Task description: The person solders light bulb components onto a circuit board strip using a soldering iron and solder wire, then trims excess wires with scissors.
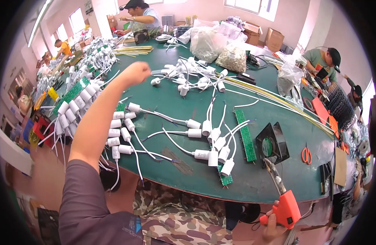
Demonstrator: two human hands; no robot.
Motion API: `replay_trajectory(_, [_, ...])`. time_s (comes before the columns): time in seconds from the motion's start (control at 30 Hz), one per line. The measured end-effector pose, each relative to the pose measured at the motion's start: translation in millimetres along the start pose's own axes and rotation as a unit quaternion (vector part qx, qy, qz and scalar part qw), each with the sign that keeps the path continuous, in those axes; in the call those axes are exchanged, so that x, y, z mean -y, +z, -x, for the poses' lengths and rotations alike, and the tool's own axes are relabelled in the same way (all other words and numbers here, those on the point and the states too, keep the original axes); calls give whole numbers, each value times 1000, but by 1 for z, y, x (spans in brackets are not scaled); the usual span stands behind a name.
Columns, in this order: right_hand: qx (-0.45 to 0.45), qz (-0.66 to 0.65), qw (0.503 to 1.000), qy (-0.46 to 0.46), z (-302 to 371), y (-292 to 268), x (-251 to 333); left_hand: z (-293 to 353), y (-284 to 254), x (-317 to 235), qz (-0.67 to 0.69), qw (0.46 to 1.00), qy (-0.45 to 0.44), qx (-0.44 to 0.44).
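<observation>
Cloth in camouflage print (pixel 184 228) covers the person's lap, nearest of all. At its right, the right grip (pixel 273 229) is wrapped round the red handle of a soldering gun (pixel 287 209), low before the near edge of the green desk (pixel 257 188). The gun slants up and leftward over that edge, away from the fingers, its metal tip by the near corner of a black fan (pixel 273 143); whether they touch, I cannot tell.

Left of the tip, white sockets (pixel 213 158) with loose leads lie in a cluster, some over a small board (pixel 226 179). A long green board (pixel 245 136) lies between that cluster and the fan. Orange scissors (pixel 306 155) lie right of the fan. More sockets stand close together just right of the left forearm, and a stack of them (pixel 71 108) spreads to its left.

Farther out, the left grip (pixel 138 72) is held with fingers curled in; I cannot tell whether it pinches anything. Just right of it in view is a heap (pixel 192 77) of wired sockets. Thin rods (pixel 273 98) run rightward from the heap. Beyond are clear bags (pixel 208 45), and co-workers sit along the far side.
</observation>
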State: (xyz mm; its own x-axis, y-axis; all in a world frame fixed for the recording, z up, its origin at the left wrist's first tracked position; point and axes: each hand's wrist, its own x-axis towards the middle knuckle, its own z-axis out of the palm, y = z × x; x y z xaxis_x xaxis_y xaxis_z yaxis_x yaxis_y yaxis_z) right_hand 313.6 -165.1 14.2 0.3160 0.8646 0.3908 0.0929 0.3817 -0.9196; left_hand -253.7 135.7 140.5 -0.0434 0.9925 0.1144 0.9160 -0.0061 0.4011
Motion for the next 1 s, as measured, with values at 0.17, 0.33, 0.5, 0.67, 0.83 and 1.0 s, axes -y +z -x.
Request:
replay_trajectory(0.17, [5,34,999,-30,-2,-5,-11,37,-3,48,-173,964,-62,193])
replay_trajectory(0.33, [38,26,998,-40,-6,0,-2,33,27,35,-234,960,12,154])
replay_trajectory(0.5, [20,21,999,-36,0,-2,-7,23,75,-13,-169,964,113,168])
replay_trajectory(0.67, [16,23,999,-20,5,-13,-8,21,98,-3,-168,975,58,134])
replay_trajectory(0.83, [13,-5,1000,-9,5,3,10,45,84,-46,-91,984,142,63])
replay_trajectory(1.0, [67,8,998,-17,6,8,5,108,69,-141,92,942,321,-15])
